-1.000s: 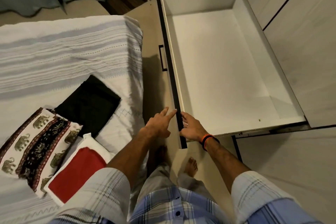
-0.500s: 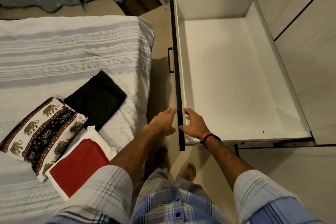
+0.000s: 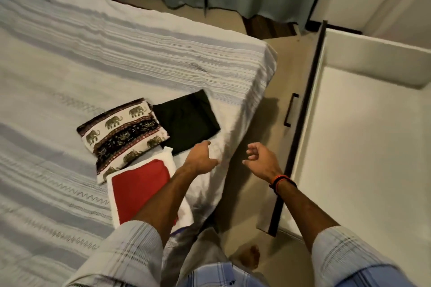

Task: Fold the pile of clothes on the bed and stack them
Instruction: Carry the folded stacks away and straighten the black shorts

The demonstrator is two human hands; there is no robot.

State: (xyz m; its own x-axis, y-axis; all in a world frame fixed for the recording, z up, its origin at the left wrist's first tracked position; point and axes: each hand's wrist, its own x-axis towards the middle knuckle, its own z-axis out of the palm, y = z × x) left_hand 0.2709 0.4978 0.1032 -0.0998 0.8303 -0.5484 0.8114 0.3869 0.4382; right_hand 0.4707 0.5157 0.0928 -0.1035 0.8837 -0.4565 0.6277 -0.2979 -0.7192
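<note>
Three folded clothes lie side by side near the bed's right edge: an elephant-print piece (image 3: pixel 123 134), a black piece (image 3: pixel 186 121) to its right, and a red piece on a white one (image 3: pixel 140 187) nearest me. My left hand (image 3: pixel 201 157) hovers over the bed's corner just below the black piece, fingers loosely curled, holding nothing. My right hand (image 3: pixel 261 161) hangs in the air above the floor between bed and drawer, fingers relaxed and empty, with an orange band on the wrist.
The bed (image 3: pixel 93 65) carries a white and grey striped cover. An open white drawer (image 3: pixel 363 137) with a dark front edge and a black handle (image 3: pixel 290 109) stands at the right. A narrow strip of floor (image 3: pixel 275 81) separates them. Curtains hang at the back.
Both hands have left the drawer's front edge and swung left toward the bed. My view has turned left, so the clothes now sit near the middle.
</note>
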